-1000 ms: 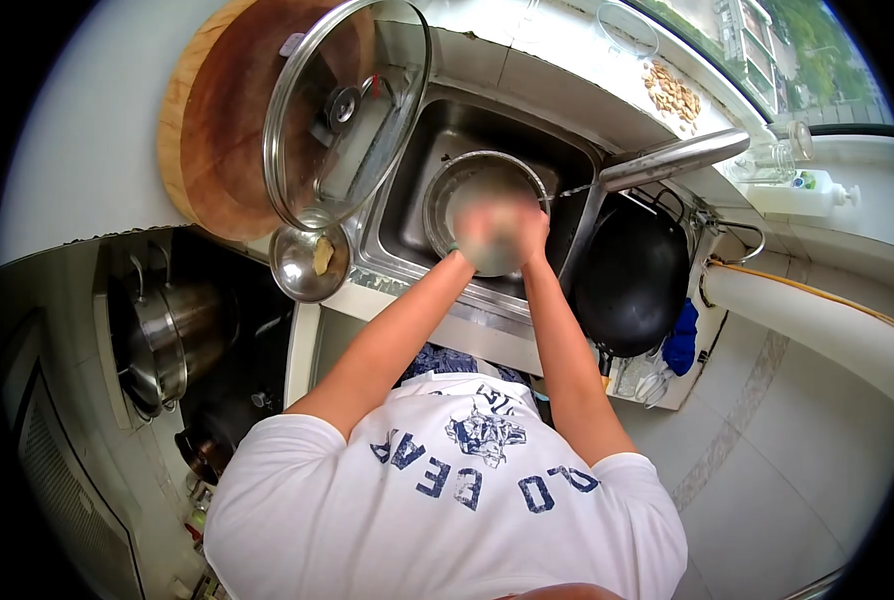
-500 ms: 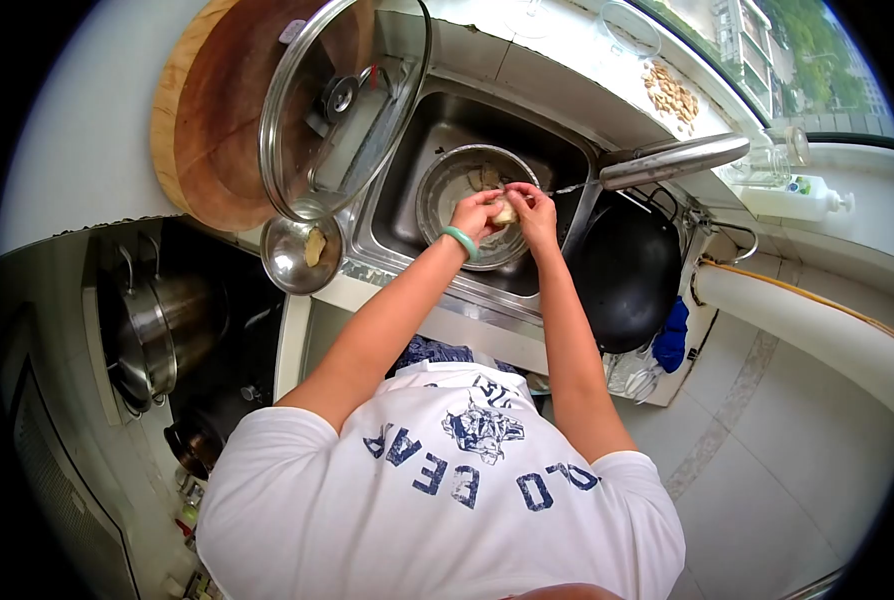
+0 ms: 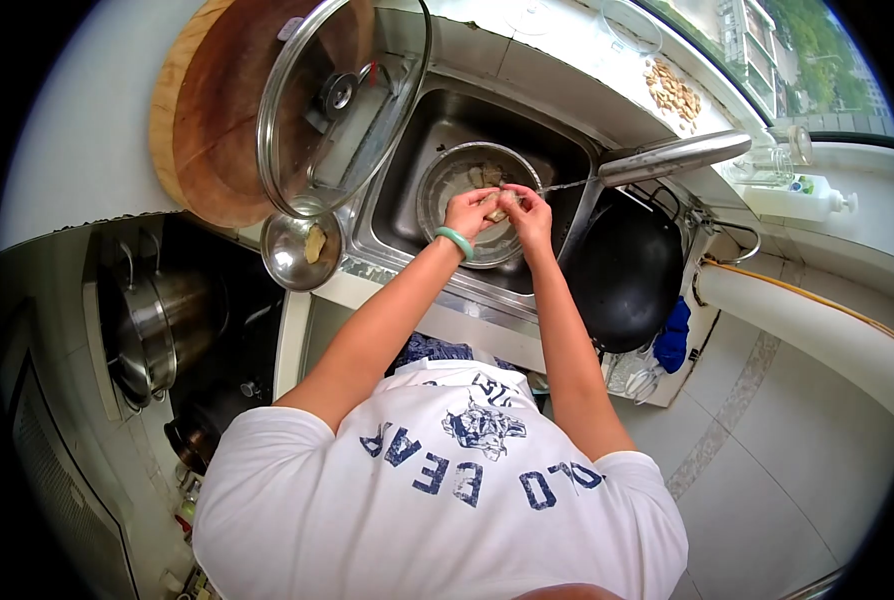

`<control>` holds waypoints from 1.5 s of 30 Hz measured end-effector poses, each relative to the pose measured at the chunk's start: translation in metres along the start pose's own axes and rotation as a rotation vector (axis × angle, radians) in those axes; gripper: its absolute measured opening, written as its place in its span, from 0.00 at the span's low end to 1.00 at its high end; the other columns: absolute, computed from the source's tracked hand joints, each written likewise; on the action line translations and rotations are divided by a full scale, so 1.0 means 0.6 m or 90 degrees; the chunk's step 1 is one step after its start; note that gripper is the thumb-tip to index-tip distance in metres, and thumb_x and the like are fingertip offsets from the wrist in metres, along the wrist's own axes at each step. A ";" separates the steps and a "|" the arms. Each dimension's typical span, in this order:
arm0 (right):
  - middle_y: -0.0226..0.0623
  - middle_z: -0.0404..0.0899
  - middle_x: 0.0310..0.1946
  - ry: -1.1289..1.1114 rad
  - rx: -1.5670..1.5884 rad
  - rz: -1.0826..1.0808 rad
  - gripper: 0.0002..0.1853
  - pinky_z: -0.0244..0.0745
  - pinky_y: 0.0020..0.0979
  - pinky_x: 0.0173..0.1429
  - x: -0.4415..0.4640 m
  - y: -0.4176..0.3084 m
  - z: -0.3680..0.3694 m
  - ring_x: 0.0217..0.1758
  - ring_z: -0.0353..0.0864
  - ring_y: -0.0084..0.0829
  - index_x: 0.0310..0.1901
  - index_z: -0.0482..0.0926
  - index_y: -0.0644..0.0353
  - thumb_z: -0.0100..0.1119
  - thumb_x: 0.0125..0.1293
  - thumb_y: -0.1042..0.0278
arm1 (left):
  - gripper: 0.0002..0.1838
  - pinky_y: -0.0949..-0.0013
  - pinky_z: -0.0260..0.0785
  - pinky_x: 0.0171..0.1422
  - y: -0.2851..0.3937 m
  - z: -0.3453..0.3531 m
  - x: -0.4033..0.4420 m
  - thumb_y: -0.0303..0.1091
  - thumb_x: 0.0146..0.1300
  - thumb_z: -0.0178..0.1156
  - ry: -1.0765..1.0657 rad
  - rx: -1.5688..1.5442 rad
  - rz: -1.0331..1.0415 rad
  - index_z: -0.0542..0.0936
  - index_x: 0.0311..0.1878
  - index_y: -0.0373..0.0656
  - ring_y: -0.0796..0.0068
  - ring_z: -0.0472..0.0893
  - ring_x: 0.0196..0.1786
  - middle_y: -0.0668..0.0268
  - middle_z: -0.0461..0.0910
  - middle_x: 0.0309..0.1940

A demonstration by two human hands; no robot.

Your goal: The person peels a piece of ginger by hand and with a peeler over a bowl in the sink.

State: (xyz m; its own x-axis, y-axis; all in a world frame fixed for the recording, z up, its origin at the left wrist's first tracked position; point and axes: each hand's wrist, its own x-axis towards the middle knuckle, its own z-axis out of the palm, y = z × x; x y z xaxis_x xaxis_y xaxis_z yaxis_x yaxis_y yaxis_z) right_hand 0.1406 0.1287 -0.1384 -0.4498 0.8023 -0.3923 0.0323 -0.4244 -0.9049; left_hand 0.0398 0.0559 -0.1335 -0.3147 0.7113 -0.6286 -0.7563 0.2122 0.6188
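Over the metal bowl point(image 3: 423, 205) in the sink, both my hands are closed on a pale, lumpy piece of food point(image 3: 494, 208) whose kind I cannot make out. My left hand point(image 3: 466, 216), with a green bangle at its wrist, pinches it from the left. The fingers of my right hand point(image 3: 531, 214) press on it from the right. More brownish pieces point(image 3: 485, 175) lie in the bowl behind my fingers. A smaller steel bowl point(image 3: 283, 262) left of the sink holds one tan piece point(image 3: 315, 244).
A steel faucet point(image 3: 675, 160) reaches in from the right, a thin stream at its tip. The black wok point(image 3: 627, 275) stands right of the sink point(image 3: 392, 190). A glass lid point(image 3: 267, 130) leans by the round wooden board point(image 3: 197, 150). Nuts point(image 3: 673, 95) lie on the sill.
My fingers have shifted slightly around the pale piece, which is turned and more covered now. Both hands stay over the bowl.
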 end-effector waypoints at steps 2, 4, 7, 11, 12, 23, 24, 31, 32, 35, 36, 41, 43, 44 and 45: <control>0.24 0.75 0.21 0.006 -0.135 -0.068 0.08 0.58 0.16 0.23 -0.009 -0.008 0.006 0.19 0.65 0.13 0.34 0.81 0.63 0.57 0.62 0.67 | 0.14 0.71 0.76 0.43 0.007 0.004 -0.006 0.23 0.60 0.54 0.009 0.041 -0.022 0.74 0.50 0.35 0.72 0.79 0.41 0.60 0.78 0.42; 0.24 0.74 0.21 0.051 -0.125 -0.028 0.08 0.58 0.16 0.23 0.001 0.000 0.004 0.20 0.65 0.12 0.35 0.81 0.63 0.57 0.62 0.67 | 0.14 0.72 0.76 0.43 0.000 0.004 -0.007 0.23 0.59 0.55 -0.002 0.045 -0.008 0.74 0.50 0.36 0.73 0.79 0.41 0.61 0.78 0.42; 0.24 0.75 0.22 0.082 -0.105 0.020 0.09 0.59 0.15 0.24 0.004 -0.004 0.000 0.21 0.66 0.12 0.37 0.80 0.63 0.58 0.61 0.67 | 0.15 0.72 0.75 0.43 -0.008 0.006 -0.006 0.23 0.59 0.56 -0.006 0.029 0.003 0.74 0.51 0.37 0.73 0.79 0.41 0.63 0.78 0.42; 0.28 0.77 0.27 0.005 -0.013 -0.005 0.11 0.62 0.15 0.27 0.002 0.005 -0.009 0.24 0.69 0.13 0.40 0.79 0.64 0.61 0.58 0.68 | 0.19 0.72 0.74 0.47 0.003 0.008 -0.012 0.21 0.57 0.55 -0.028 0.003 -0.002 0.72 0.53 0.36 0.74 0.78 0.44 0.62 0.76 0.45; 0.28 0.77 0.27 0.004 -0.012 -0.006 0.11 0.62 0.15 0.27 -0.002 0.003 -0.007 0.24 0.69 0.13 0.40 0.79 0.64 0.61 0.58 0.68 | 0.19 0.72 0.74 0.47 0.004 0.005 -0.012 0.21 0.57 0.55 -0.028 0.003 -0.001 0.72 0.53 0.36 0.74 0.78 0.44 0.62 0.76 0.45; 0.30 0.79 0.28 0.003 -0.183 -0.083 0.09 0.70 0.20 0.34 -0.009 -0.012 -0.010 0.29 0.75 0.17 0.38 0.80 0.64 0.59 0.58 0.69 | 0.27 0.72 0.72 0.52 -0.008 -0.005 -0.009 0.12 0.46 0.60 -0.091 0.028 0.031 0.71 0.53 0.33 0.73 0.78 0.47 0.60 0.76 0.46; 0.31 0.80 0.28 -0.007 -0.284 -0.116 0.09 0.70 0.20 0.34 -0.014 -0.022 -0.008 0.29 0.75 0.17 0.37 0.81 0.64 0.59 0.58 0.68 | 0.27 0.72 0.72 0.52 -0.004 -0.001 -0.013 0.12 0.46 0.60 -0.091 0.028 0.031 0.71 0.53 0.33 0.73 0.78 0.47 0.60 0.76 0.46; 0.41 0.80 0.27 0.024 -0.476 -0.282 0.13 0.73 0.23 0.36 -0.029 -0.061 0.005 0.29 0.79 0.23 0.38 0.80 0.65 0.61 0.52 0.66 | 0.29 0.72 0.72 0.53 0.001 0.002 -0.016 0.12 0.43 0.62 -0.058 0.073 0.068 0.72 0.53 0.32 0.73 0.78 0.47 0.60 0.76 0.46; 0.42 0.80 0.26 0.034 -0.524 -0.365 0.13 0.73 0.23 0.35 -0.027 -0.056 0.004 0.28 0.79 0.24 0.37 0.80 0.65 0.60 0.51 0.67 | 0.29 0.72 0.71 0.53 0.003 0.002 -0.017 0.12 0.42 0.62 -0.070 0.075 0.069 0.72 0.53 0.32 0.73 0.78 0.47 0.60 0.76 0.46; 0.41 0.80 0.23 0.049 -0.503 -0.270 0.13 0.73 0.24 0.33 -0.029 -0.063 0.007 0.25 0.79 0.24 0.37 0.80 0.66 0.60 0.51 0.67 | 0.28 0.72 0.72 0.52 0.007 0.007 -0.020 0.11 0.42 0.61 -0.062 0.082 0.063 0.72 0.52 0.32 0.73 0.78 0.47 0.60 0.77 0.46; 0.41 0.80 0.23 0.049 -0.503 -0.270 0.13 0.73 0.24 0.33 -0.028 -0.063 0.006 0.25 0.79 0.24 0.37 0.80 0.66 0.60 0.51 0.67 | 0.28 0.72 0.72 0.52 0.007 0.006 -0.020 0.11 0.42 0.61 -0.062 0.082 0.063 0.72 0.52 0.32 0.73 0.78 0.47 0.60 0.77 0.46; 0.44 0.79 0.21 0.023 -0.383 -0.167 0.13 0.74 0.27 0.32 -0.025 -0.064 -0.001 0.23 0.80 0.28 0.36 0.80 0.68 0.57 0.52 0.68 | 0.28 0.73 0.73 0.50 0.014 0.008 -0.023 0.10 0.43 0.59 -0.045 0.060 0.032 0.72 0.53 0.32 0.73 0.78 0.46 0.61 0.76 0.46; 0.43 0.79 0.21 0.023 -0.419 -0.205 0.12 0.73 0.26 0.32 -0.028 -0.063 0.004 0.23 0.79 0.26 0.36 0.80 0.68 0.56 0.53 0.69 | 0.28 0.73 0.73 0.50 0.010 0.004 -0.016 0.10 0.44 0.58 -0.045 0.062 0.033 0.72 0.53 0.33 0.73 0.78 0.46 0.61 0.77 0.45; 0.42 0.79 0.20 0.024 -0.454 -0.242 0.11 0.72 0.25 0.31 -0.029 -0.064 0.005 0.23 0.79 0.24 0.36 0.80 0.68 0.56 0.54 0.70 | 0.28 0.73 0.73 0.50 0.008 0.004 -0.014 0.10 0.44 0.58 -0.046 0.064 0.034 0.72 0.53 0.33 0.73 0.78 0.46 0.61 0.77 0.45; 0.42 0.79 0.20 0.024 -0.454 -0.242 0.11 0.72 0.25 0.31 -0.028 -0.067 0.004 0.23 0.79 0.24 0.36 0.80 0.68 0.56 0.54 0.70 | 0.28 0.73 0.73 0.50 0.009 0.005 -0.015 0.10 0.44 0.58 -0.046 0.064 0.034 0.72 0.53 0.33 0.73 0.78 0.46 0.61 0.77 0.45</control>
State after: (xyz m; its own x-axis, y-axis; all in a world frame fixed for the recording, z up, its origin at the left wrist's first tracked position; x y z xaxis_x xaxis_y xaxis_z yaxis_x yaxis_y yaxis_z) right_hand 0.1449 0.1312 -0.0948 -0.5148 0.8568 -0.0304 0.4503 0.2401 -0.8600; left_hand 0.0400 0.0525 -0.1232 -0.3080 0.7686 -0.5607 -0.6771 0.2369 0.6967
